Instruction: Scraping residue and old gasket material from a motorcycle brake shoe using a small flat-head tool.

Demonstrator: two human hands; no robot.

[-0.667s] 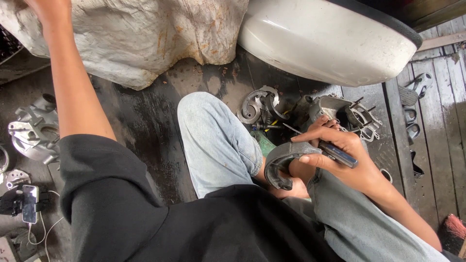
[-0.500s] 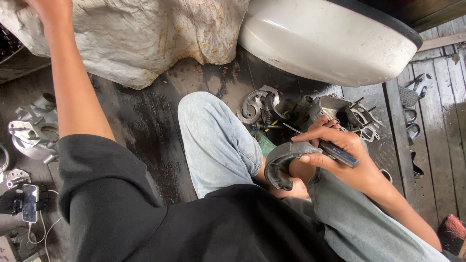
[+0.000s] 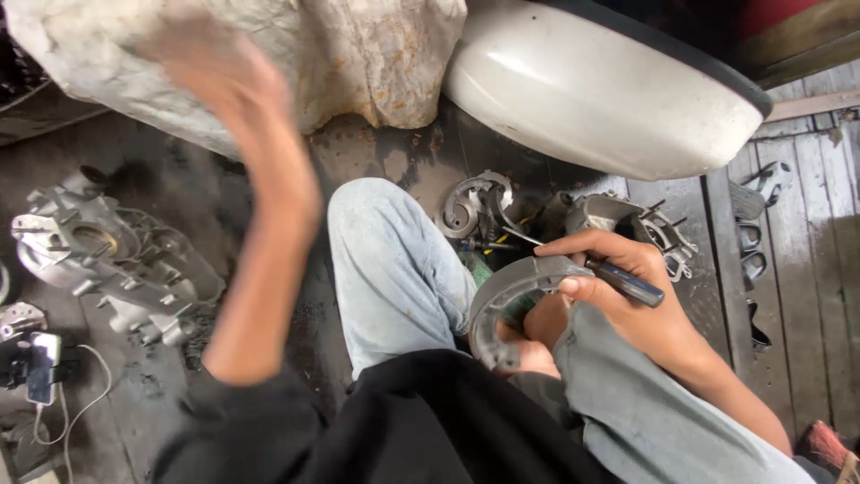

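Grey metal brake shoe rests on the lap, clasped by the right hand, which also grips a dark-handled screwdriver. Left hand is raised, blurred; its grip is unreadable. Steadying the shoe against the knee seems wise.

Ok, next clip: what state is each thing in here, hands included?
Left hand: raised, blurred, holding nothing visible.
Right hand: closed on brake shoe and screwdriver.
Brake shoe: held over the lap, curved side up.
Screwdriver: gripped, tip pointing left.
Engine case: lying on the floor, untouched.
Phone: on the floor, cable attached.
White panel: resting on the floor.
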